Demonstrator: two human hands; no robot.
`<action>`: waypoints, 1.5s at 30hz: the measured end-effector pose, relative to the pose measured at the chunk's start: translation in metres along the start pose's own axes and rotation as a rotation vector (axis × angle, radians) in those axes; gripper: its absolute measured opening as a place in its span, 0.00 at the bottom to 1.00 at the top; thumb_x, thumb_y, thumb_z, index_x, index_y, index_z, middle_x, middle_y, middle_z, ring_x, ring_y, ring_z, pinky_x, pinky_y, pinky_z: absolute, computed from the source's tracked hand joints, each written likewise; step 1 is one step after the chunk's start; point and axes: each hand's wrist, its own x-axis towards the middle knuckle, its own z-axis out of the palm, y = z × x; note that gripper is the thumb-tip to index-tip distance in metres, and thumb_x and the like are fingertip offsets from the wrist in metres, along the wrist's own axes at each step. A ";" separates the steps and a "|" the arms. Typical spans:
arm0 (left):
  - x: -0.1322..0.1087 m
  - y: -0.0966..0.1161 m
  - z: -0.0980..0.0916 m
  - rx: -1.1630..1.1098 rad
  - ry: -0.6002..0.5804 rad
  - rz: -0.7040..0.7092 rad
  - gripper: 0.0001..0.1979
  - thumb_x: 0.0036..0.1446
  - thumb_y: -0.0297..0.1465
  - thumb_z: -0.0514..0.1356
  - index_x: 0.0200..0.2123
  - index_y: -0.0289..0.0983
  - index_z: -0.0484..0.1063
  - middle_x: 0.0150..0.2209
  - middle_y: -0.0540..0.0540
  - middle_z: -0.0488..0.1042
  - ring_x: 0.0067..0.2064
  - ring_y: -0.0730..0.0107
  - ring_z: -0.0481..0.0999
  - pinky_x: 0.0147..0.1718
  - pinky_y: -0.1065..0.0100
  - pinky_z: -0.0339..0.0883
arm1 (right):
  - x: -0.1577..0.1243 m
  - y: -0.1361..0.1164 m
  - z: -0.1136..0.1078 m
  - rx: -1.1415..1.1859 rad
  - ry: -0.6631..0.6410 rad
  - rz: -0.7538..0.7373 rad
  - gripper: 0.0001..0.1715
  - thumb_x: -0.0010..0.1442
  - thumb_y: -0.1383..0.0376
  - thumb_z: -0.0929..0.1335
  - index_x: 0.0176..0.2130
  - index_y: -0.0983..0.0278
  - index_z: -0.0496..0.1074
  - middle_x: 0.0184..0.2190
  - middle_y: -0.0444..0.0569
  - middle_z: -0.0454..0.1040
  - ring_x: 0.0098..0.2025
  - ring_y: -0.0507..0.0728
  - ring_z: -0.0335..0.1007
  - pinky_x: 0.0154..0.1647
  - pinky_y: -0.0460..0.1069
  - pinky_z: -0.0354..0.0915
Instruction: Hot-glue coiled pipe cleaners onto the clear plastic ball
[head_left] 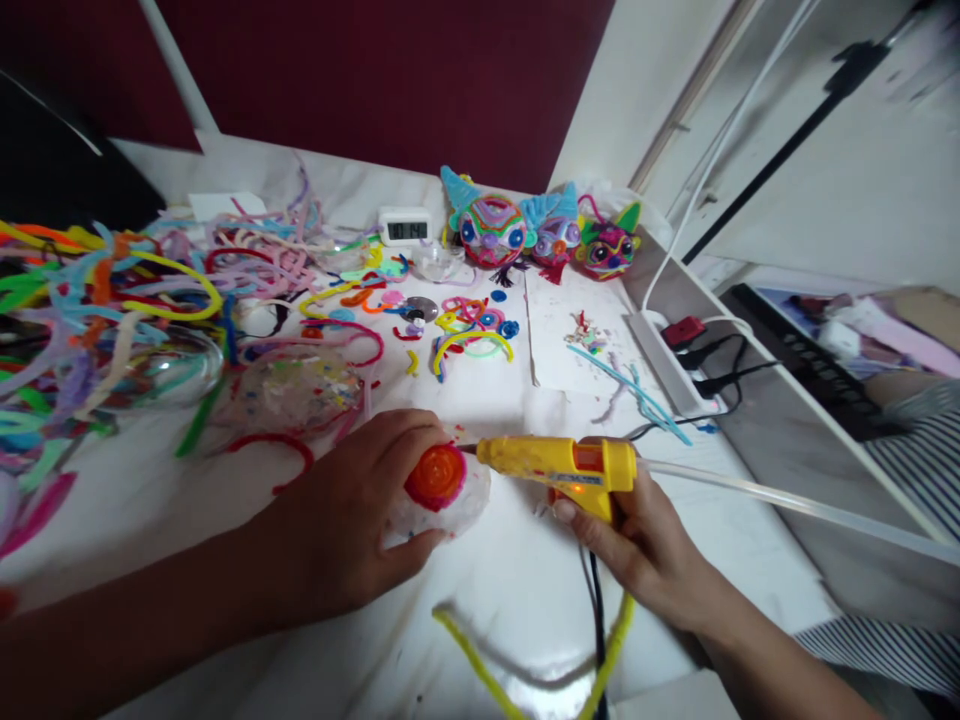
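Note:
My left hand is wrapped over a clear plastic ball near the middle of the table. On the ball sits an orange coil with a pink-red edge. My right hand grips a yellow glue gun by its handle, and a small orange light glows on it. The gun's nozzle points left and is at the right edge of the coil; whether it touches cannot be made out. A long clear glue stick runs out of the gun's back.
Colourful pipe cleaners heap up at the left. Three decorated heads and a small clock stand at the back. A power strip lies right; a yellow pipe cleaner and black cable lie in front.

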 end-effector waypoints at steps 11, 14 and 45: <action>0.000 -0.010 -0.008 -0.025 -0.100 0.022 0.32 0.58 0.35 0.65 0.64 0.40 0.59 0.62 0.38 0.69 0.63 0.47 0.71 0.61 0.52 0.70 | -0.010 -0.007 -0.001 -0.028 -0.037 -0.014 0.17 0.72 0.61 0.66 0.57 0.54 0.58 0.39 0.47 0.74 0.35 0.57 0.73 0.33 0.49 0.72; 0.000 -0.010 -0.008 -0.038 -0.098 0.016 0.32 0.59 0.35 0.64 0.64 0.40 0.59 0.62 0.38 0.69 0.63 0.47 0.71 0.62 0.52 0.70 | -0.015 -0.006 -0.002 -0.003 -0.051 0.008 0.20 0.73 0.61 0.66 0.60 0.53 0.56 0.41 0.48 0.72 0.36 0.57 0.73 0.33 0.49 0.71; -0.002 -0.010 -0.007 -0.059 -0.074 0.009 0.34 0.57 0.33 0.65 0.65 0.43 0.60 0.63 0.39 0.69 0.62 0.45 0.73 0.61 0.50 0.71 | 0.003 -0.006 0.007 -0.031 -0.032 -0.010 0.09 0.73 0.59 0.65 0.50 0.56 0.61 0.37 0.45 0.70 0.33 0.56 0.68 0.32 0.49 0.67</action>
